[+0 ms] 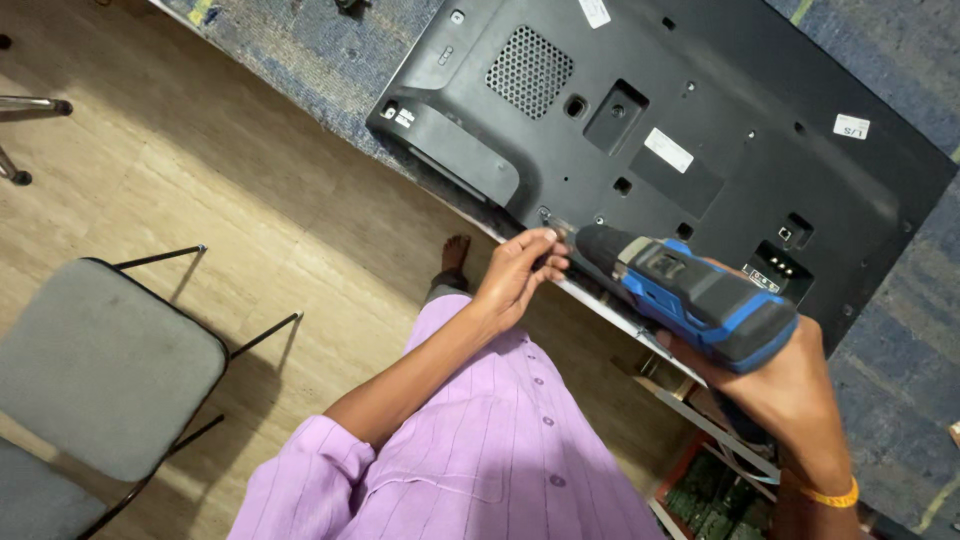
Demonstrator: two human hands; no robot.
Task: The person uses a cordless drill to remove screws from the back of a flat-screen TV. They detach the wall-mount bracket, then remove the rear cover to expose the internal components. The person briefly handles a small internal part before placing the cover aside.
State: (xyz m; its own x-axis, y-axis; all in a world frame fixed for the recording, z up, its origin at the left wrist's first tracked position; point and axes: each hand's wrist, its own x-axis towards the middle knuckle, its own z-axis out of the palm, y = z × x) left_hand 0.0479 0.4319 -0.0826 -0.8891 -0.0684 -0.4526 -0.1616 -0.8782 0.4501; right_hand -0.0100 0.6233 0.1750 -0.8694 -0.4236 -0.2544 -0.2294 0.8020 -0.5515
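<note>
A flat television [700, 130] lies face down on a bench covered in blue-grey carpet [300, 50], its black plastic back up. My right hand [785, 385] grips a blue and black cordless drill [690, 295] whose tip points at a screw spot near the panel's near edge. My left hand [515, 275] has its fingertips pinched at the drill's tip, right at the panel's edge. What the fingers pinch is too small to tell.
A grey padded chair [95, 370] with black metal legs stands on the wooden floor at left. Under the bench at lower right is a red crate holding green circuit boards [715, 500]. White stickers dot the panel.
</note>
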